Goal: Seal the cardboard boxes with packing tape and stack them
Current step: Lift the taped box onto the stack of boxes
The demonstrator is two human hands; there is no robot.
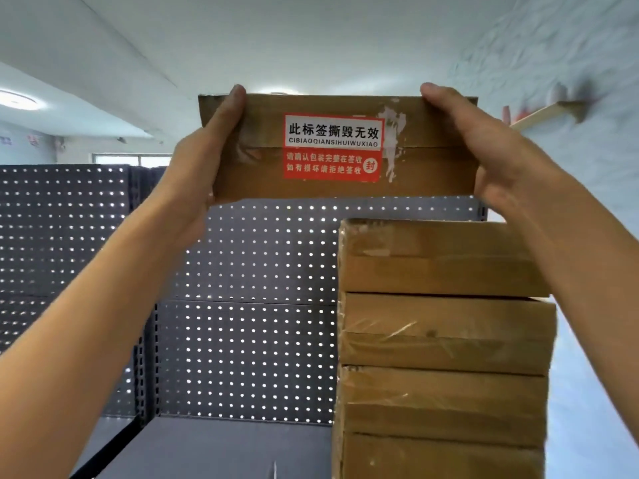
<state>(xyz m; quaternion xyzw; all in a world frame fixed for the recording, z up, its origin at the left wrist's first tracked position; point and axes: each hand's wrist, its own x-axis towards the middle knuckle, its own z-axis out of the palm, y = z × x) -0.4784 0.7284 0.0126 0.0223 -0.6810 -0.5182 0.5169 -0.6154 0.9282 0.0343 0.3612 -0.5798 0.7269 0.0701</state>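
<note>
Cardboard box (339,150), red-white label, clear tape, scuffed.

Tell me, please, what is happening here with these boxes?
A person holds a cardboard box up high, left hand and right hand gripping its two ends. It bears a red-and-white label. Below to the right stands a stack of taped boxes before a perforated shelf panel; the held box is not on it yet.

Grey pegboard shelving (242,340) behind; ceiling lamp (17,100) upper left.
</note>
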